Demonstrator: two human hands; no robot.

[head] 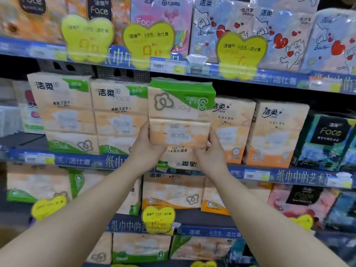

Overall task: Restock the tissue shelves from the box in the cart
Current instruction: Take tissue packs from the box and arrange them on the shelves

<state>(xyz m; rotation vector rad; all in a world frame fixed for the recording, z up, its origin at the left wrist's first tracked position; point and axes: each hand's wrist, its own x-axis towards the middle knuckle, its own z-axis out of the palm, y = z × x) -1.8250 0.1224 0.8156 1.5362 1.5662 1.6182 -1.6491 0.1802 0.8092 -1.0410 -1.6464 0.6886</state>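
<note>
A peach and green tissue pack (180, 116) is held upside down in front of the middle shelf (81, 160), its green end on top. My left hand (145, 146) grips its lower left side, thumb on the front. My right hand (211, 151) grips its lower right side. Two matching packs (65, 112) (119, 120) stand upright on that shelf just left of it. Right of it stand two peach and orange packs (230, 132) (275, 135). The box and the cart are out of view.
The upper shelf (289, 79) carries pastel packs and yellow heart-shaped price tags (149, 43). Dark Face packs (325, 143) sit at the far right of the middle shelf. Lower shelves (208, 231) hold more peach packs and another yellow tag (159, 219).
</note>
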